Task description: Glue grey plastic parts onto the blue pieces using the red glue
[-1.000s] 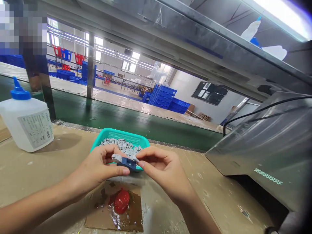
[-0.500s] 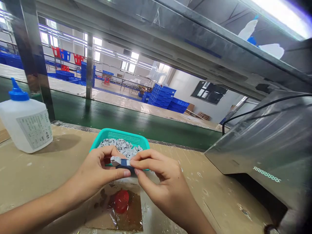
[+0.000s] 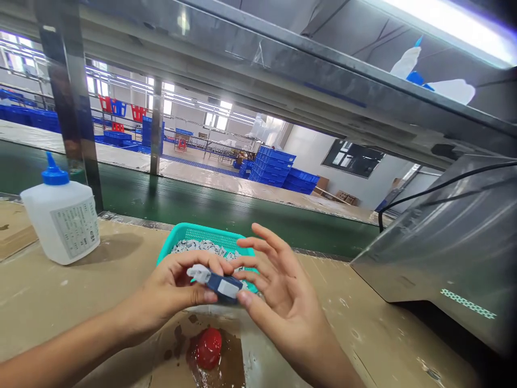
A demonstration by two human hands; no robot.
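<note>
My left hand (image 3: pixel 169 288) pinches a small dark blue and grey plastic part (image 3: pixel 216 283) between thumb and fingers. The part has a pale grey knobbed end at left and a light grey rectangular patch on its near side. My right hand (image 3: pixel 283 293) is open, its fingers spread and raised, with the thumb tip touching the part's right end. Just behind both hands is a teal basket (image 3: pixel 177 233) of small grey pieces (image 3: pixel 205 247), partly hidden by my fingers. Below the hands, a glossy red lump (image 3: pixel 209 347) lies on a wet brown square (image 3: pixel 232 361).
A white bottle (image 3: pixel 60 221) with a blue nozzle cap stands at left. A metal housing (image 3: pixel 452 237) with a black cable occupies the right. Beyond the worktable (image 3: pixel 117 280) runs a green belt (image 3: pixel 194 202), and a metal shelf beam (image 3: pixel 283 64) crosses overhead.
My right hand's fingers have come off the part and spread upward. The part has turned so its light grey patch faces me. The camera view has shifted slightly.
</note>
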